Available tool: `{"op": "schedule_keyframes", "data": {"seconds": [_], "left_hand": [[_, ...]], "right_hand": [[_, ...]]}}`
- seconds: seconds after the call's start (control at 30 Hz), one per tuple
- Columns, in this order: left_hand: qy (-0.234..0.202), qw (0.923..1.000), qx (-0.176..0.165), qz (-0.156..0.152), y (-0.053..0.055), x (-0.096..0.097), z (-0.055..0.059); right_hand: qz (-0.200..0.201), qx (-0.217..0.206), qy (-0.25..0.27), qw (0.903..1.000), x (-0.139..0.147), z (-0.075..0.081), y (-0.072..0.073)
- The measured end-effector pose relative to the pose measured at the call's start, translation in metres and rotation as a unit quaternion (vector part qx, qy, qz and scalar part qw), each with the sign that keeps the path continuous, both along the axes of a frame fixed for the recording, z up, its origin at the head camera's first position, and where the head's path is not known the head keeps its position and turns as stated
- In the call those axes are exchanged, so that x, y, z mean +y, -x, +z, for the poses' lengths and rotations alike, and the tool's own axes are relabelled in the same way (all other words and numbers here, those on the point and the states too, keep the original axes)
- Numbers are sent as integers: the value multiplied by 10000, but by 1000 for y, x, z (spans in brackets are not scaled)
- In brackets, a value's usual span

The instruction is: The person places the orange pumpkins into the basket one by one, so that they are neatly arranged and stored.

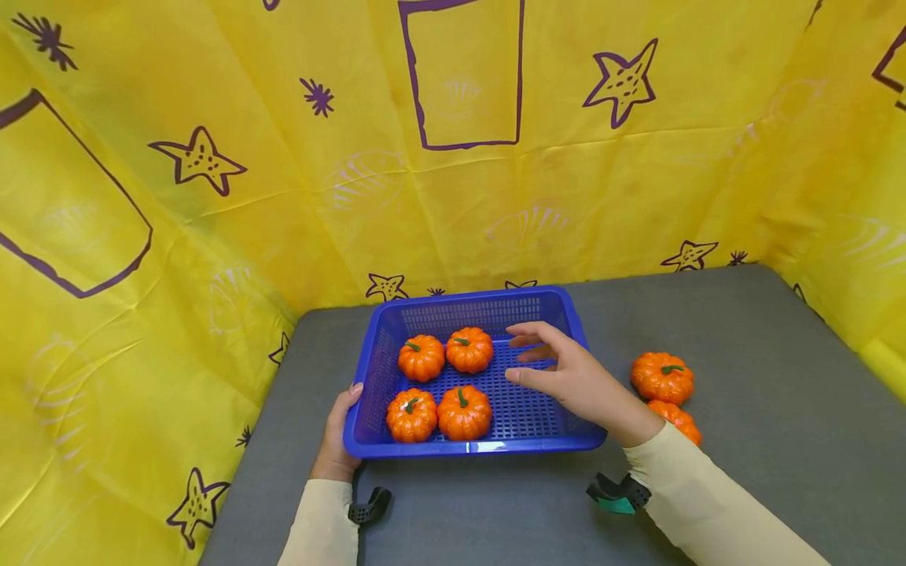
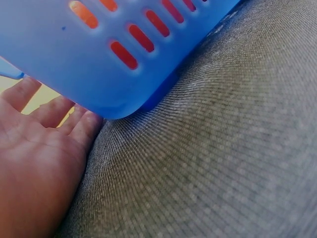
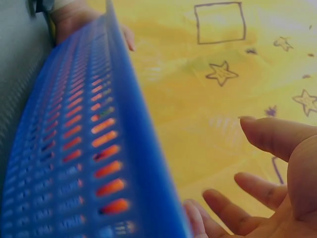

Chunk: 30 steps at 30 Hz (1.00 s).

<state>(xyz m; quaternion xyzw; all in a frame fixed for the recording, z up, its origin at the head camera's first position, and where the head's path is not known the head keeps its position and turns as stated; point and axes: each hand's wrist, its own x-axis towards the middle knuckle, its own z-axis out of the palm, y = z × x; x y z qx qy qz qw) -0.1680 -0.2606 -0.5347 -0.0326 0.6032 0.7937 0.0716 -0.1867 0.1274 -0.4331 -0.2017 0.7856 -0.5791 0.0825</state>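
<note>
A blue plastic basket (image 1: 481, 450) with slotted walls sits on the table and holds several small orange pumpkins (image 1: 464, 413) with green stems, grouped in its left half. My left hand (image 1: 338, 432) grips the basket's left edge, thumb on the rim. In the left wrist view, the fingers of that left hand (image 2: 39, 148) lie along the outside of the basket wall (image 2: 94, 74). Over the right half of the basket hovers my right hand (image 1: 566, 376), fingers spread apart and nothing between them. The right wrist view shows the same hand (image 3: 304, 188) beside the basket rim (image 3: 143, 124).
Two more orange pumpkins (image 1: 662, 377) lie on the grey table (image 1: 764, 409), right of the basket; the right forearm partly covers the nearer one. A yellow cloth (image 1: 467, 212) with purple drawings walls the table at the back and sides. Each wrist wears a black strap (image 1: 370, 505).
</note>
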Motion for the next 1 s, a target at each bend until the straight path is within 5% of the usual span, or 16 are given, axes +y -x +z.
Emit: {"op": "schedule_keyframes", "data": {"seconds": [0.73, 1.0], "left_hand": [[-20, 10000, -43, 42, 0, 1, 1], [-78, 10000, -29, 50, 1, 1, 0]], "right_hand": [[-590, 46, 40, 9982, 52, 17, -13], [-659, 88, 73, 9978, 69, 12, -13]]}}
